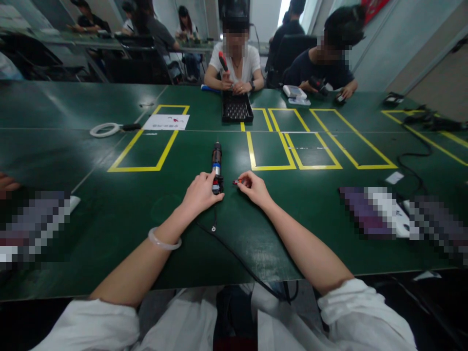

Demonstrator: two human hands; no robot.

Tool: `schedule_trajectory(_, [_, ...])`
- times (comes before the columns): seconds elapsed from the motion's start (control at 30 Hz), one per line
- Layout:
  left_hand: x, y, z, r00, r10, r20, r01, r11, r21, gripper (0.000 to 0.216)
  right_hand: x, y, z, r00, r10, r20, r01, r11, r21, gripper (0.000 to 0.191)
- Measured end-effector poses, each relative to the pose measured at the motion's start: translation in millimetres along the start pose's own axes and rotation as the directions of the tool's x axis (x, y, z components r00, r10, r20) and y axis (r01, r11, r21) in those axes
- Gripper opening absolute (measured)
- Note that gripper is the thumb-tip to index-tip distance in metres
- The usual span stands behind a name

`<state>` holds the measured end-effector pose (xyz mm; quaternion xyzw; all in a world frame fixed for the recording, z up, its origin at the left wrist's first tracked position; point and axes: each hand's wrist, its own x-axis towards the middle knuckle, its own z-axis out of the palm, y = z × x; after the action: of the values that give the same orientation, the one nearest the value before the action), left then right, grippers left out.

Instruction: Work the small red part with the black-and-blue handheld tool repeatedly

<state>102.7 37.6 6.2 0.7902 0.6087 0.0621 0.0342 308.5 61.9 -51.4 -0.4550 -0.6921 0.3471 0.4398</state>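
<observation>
An electric screwdriver [217,157] with a dark body and a blue-and-silver band lies on the green table, its thin tip pointing away from me. My left hand [202,192] is closed on its near end, where red and dark inner parts show. A black cable with a small ring terminal [213,228] trails from that end toward me. Just right of the screwdriver, my right hand [255,187] pinches a small red-and-dark piece [236,182]. The piece is too small to name and stays apart from the screwdriver.
Yellow tape rectangles mark the table [153,248]. A black bit tray [237,108] stands at the far side before a person in white. A paper card [166,122] and a coiled white cable [105,129] lie at left. Blurred-out objects flank both sides; another person works at far right.
</observation>
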Motion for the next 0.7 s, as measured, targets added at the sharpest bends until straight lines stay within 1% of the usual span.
schedule_trajectory(0.1, [6.8, 17.0, 3.9, 0.999, 0.037, -0.003, -0.037, 0.999, -0.008, 0.068, 0.5, -0.3, -0.3, 0.999, -0.013, -0.034, 0.012, 1.0, -0.029, 0.015])
schedule_trajectory(0.2, [9.2, 24.8, 9.3, 0.997, 0.069, -0.02, -0.07, 0.997, -0.043, 0.07, 0.6, -0.8, 0.1, 0.999, -0.016, -0.043, 0.014, 0.999, -0.051, 0.013])
schedule_trajectory(0.3, [8.6, 25.7, 15.3, 0.995, 0.086, -0.054, -0.091, 0.991, -0.096, 0.072, 0.4, -0.3, 1.3, 1.0, -0.016, -0.005, 0.016, 0.997, -0.08, 0.012])
schedule_trajectory(0.37, [7.6, 24.2, 18.6, 0.993, 0.089, -0.073, -0.098, 0.987, -0.13, 0.073, 0.4, 0.8, 1.9, 0.999, -0.037, 0.023, 0.039, 0.994, -0.103, 0.012])
schedule_trajectory(0.5, [5.7, 20.3, 22.5, 0.993, 0.082, -0.081, -0.096, 0.977, -0.192, 0.076, 0.7, 2.9, 2.0, 0.995, -0.1, 0.018, 0.102, 0.985, -0.138, 0.012])
schedule_trajectory(0.6, [3.8, 19.9, 22.2, 0.996, 0.05, -0.07, -0.065, 0.974, -0.216, 0.077, 0.2, 1.7, 2.2, 0.996, -0.092, 0.022, 0.094, 0.986, -0.137, 0.014])
schedule_trajectory(0.7, [1.2, 22.1, 20.1, 0.999, 0.02, -0.048, -0.03, 0.978, -0.205, 0.078, -1.0, -1.8, 3.1, 0.997, -0.076, 0.03, 0.08, 0.987, -0.142, 0.017])
